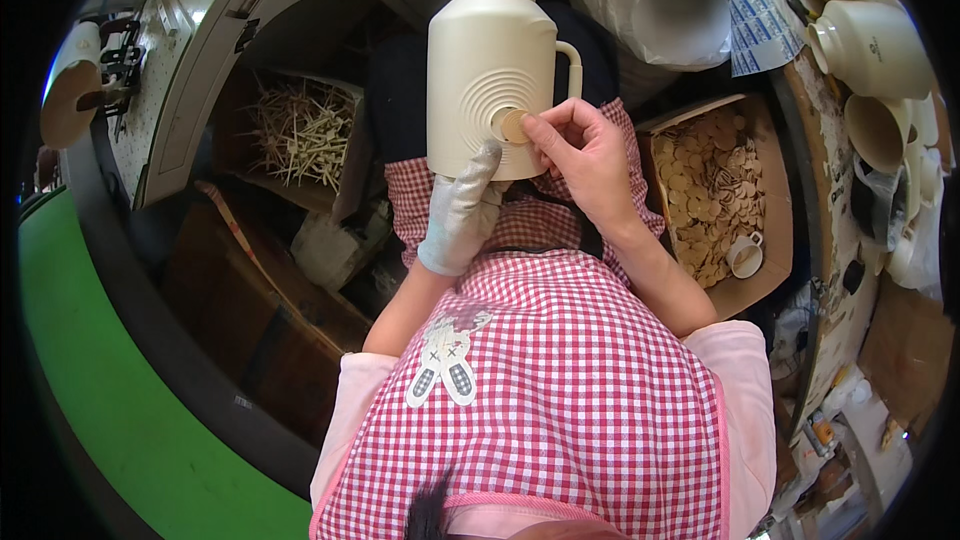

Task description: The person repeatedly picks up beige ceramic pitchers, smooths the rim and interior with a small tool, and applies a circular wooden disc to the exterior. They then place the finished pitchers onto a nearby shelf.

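A cream plastic flask body (480,70) with a side handle and ring pattern stands upright over my lap, its open top facing away from me. My left hand (462,210), in a pale grey glove, grips it at the lower left, the thumb lying on its front. My bare right hand (585,155) pinches a small round beige disc (514,125) at the middle of the rings, against the flask's front. Whether the disc sits inside the recess or just over it, I cannot tell.
A carton of sticks (295,140) lies at left, a carton of discs with a small white cup (715,185) at right. More flask bodies (875,50) crowd the right bench. A metal machine edge (150,100) and green surface (100,360) are at left; a plastic bag (630,0) is at top.
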A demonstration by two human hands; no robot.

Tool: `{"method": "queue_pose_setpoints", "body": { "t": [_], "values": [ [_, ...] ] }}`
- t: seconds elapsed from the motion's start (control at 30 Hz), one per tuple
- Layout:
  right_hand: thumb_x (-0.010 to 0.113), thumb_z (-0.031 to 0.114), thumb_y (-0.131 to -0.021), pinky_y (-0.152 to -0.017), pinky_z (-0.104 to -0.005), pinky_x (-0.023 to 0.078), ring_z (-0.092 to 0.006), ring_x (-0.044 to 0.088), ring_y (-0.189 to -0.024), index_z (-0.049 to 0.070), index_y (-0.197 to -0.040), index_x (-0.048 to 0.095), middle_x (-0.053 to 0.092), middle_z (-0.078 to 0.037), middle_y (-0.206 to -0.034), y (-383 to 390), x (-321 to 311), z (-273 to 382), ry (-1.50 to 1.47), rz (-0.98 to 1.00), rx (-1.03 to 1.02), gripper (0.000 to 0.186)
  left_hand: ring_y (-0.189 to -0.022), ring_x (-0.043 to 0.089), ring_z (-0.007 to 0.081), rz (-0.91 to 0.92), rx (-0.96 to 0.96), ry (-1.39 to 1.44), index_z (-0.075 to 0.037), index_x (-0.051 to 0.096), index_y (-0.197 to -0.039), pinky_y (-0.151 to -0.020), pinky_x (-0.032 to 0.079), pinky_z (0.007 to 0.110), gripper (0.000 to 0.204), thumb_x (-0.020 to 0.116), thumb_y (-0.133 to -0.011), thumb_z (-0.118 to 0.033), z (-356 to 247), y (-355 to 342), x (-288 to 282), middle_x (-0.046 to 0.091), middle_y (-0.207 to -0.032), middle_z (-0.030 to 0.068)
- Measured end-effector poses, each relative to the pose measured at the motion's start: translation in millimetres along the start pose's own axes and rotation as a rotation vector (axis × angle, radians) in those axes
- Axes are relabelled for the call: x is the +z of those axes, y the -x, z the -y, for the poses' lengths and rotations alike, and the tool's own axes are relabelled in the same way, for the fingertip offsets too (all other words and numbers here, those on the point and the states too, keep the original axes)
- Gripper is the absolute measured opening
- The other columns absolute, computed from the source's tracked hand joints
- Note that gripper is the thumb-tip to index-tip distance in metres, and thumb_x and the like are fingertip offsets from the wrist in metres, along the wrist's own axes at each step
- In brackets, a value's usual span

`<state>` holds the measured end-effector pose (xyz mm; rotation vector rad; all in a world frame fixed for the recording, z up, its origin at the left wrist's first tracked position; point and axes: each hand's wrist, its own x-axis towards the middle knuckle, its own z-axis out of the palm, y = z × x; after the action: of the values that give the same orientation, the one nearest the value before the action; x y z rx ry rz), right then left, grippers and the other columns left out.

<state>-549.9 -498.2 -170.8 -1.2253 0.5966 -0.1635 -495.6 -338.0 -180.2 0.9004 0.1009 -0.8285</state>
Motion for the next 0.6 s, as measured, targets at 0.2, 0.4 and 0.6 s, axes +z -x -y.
{"method": "queue_pose_setpoints", "body": {
  "t": [0.2, 0.4, 0.6],
  "values": [
    [0.08, 0.021, -0.093, -0.061, -0.0204, 0.05, -0.0048, 0.06, -0.066, 0.003, -0.092, 0.069, 0.069, 0.0, -0.078, 0, 9, -1, 0.136, -0.019, -0.07, 0.021, -0.126, 0.059, 0.017, 0.004, -0.006, -0.095, -0.005, 0.048, -0.146, -0.108, 0.05, 0.032, 0.04, 0.055, -0.109, -0.019, -1, 1, -7, 0.056, -0.141, 0.0083],
    [0.08, 0.023, -0.092, -0.062, -0.0213, 0.051, -0.0052, 0.061, -0.066, 0.003, -0.089, 0.068, 0.069, 0.0, -0.076, -3, 5, 8, 0.243, 0.056, -0.044, 0.024, -0.124, 0.059, 0.0161, 0.038, 0.01, 0.088, -0.004, 0.05, -0.144, -0.105, 0.051, 0.033, 0.039, 0.056, -0.108, -0.016, -2, -1, -12, 0.057, -0.139, 0.0081],
    [0.079, 0.023, -0.093, -0.056, -0.0209, 0.049, -0.0048, 0.059, -0.061, 0.003, -0.089, 0.068, 0.068, -0.001, -0.073, -5, 5, 7, 0.272, 0.115, 0.03, 0.024, -0.115, 0.063, 0.0148, -0.058, 0.213, -0.389, -0.003, 0.054, -0.14, -0.097, 0.053, 0.032, 0.036, 0.057, -0.107, -0.018, 2, -6, -13, 0.063, -0.13, 0.0079]
  ]
}}
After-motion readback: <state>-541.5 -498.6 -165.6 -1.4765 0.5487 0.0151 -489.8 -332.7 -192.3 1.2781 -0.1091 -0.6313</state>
